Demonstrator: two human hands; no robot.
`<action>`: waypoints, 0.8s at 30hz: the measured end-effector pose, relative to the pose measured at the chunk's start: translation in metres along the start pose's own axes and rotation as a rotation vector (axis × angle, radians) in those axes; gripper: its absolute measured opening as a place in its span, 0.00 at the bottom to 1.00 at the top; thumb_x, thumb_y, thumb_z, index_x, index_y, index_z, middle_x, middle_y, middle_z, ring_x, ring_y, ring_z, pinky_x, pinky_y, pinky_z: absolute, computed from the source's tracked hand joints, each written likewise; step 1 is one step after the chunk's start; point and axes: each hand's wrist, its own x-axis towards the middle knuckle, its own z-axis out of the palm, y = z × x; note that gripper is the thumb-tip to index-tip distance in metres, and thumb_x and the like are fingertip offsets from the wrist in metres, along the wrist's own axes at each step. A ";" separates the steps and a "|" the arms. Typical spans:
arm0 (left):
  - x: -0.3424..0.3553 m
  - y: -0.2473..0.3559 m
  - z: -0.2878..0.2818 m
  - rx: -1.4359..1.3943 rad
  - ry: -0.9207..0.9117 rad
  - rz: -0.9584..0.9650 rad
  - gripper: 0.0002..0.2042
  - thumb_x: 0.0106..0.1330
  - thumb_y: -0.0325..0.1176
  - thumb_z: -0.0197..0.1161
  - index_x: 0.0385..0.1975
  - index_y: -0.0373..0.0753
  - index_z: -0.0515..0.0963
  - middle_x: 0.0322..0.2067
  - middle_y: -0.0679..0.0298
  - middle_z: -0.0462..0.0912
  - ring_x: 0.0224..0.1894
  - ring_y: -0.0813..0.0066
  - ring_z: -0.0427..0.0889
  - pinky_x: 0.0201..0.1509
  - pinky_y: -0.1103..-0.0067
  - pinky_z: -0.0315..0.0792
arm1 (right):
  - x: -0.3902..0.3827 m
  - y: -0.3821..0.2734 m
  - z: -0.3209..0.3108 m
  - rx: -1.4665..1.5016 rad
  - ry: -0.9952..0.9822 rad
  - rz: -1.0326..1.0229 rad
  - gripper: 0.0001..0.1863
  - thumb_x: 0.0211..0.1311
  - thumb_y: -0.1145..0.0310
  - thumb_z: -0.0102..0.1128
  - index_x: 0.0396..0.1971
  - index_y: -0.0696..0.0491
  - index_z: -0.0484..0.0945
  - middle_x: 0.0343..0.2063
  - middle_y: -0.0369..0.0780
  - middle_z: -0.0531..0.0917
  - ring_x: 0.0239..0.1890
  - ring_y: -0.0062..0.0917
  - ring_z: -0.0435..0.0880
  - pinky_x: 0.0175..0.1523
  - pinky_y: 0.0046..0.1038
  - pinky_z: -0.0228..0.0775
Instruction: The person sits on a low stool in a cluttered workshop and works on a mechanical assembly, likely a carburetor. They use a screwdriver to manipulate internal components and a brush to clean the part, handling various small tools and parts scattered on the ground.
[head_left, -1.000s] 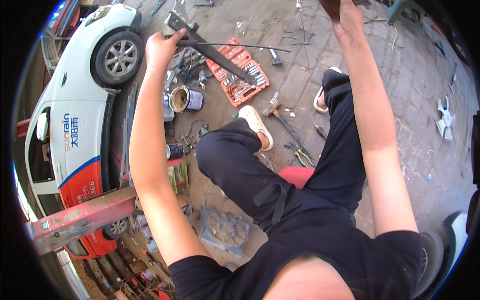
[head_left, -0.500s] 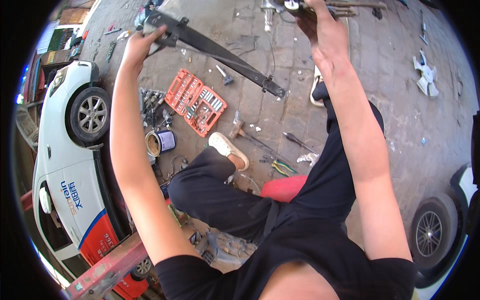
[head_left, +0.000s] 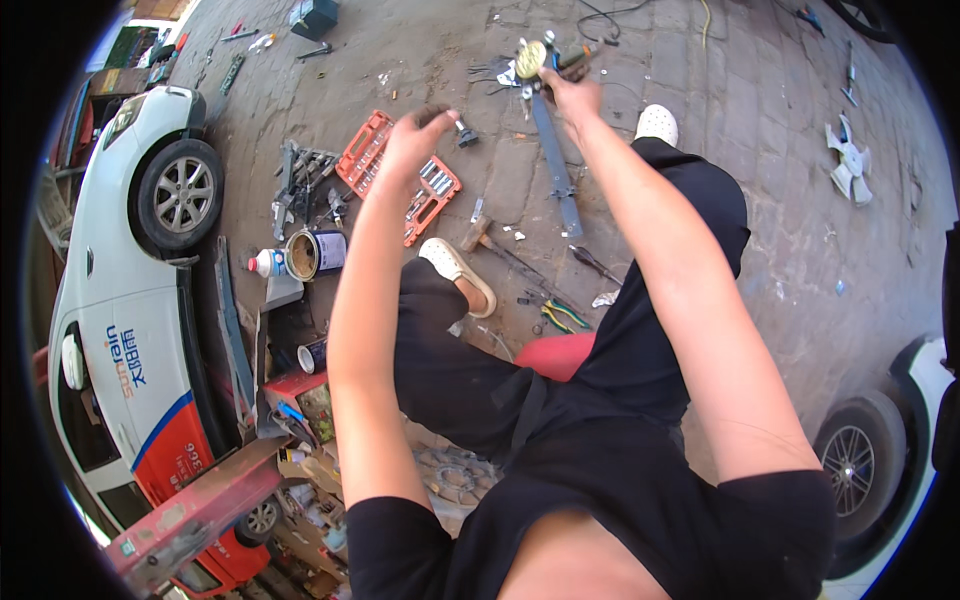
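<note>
Right hand (head_left: 572, 97) at top centre of the frame, fingers closed around the upper end of a long grey metal bar (head_left: 556, 165) lying on the paved floor (head_left: 720, 120), left hand (head_left: 415, 135) left of it, fingers curled over a small dark socket piece (head_left: 464, 133), orange socket set case (head_left: 398, 172) just below.

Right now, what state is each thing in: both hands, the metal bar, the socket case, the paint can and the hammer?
Left hand: raised, fingers curled on a small dark part.
Right hand: gripping the metal bar's upper end.
Metal bar: long, its far end lying on the paving.
Socket case: open, flat on the ground.
Paint can: lid off, upright.
Hammer: lying on the ground, untouched.
</note>
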 end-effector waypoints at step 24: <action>-0.076 -0.304 0.187 0.140 0.303 -0.402 0.23 0.53 0.28 0.60 0.51 0.30 0.67 0.48 0.45 0.71 0.52 0.51 0.71 0.55 0.65 0.67 | -0.155 0.240 -0.152 -0.674 -0.222 0.538 0.12 0.61 0.68 0.54 0.38 0.61 0.74 0.31 0.42 0.83 0.30 0.25 0.83 0.33 0.23 0.74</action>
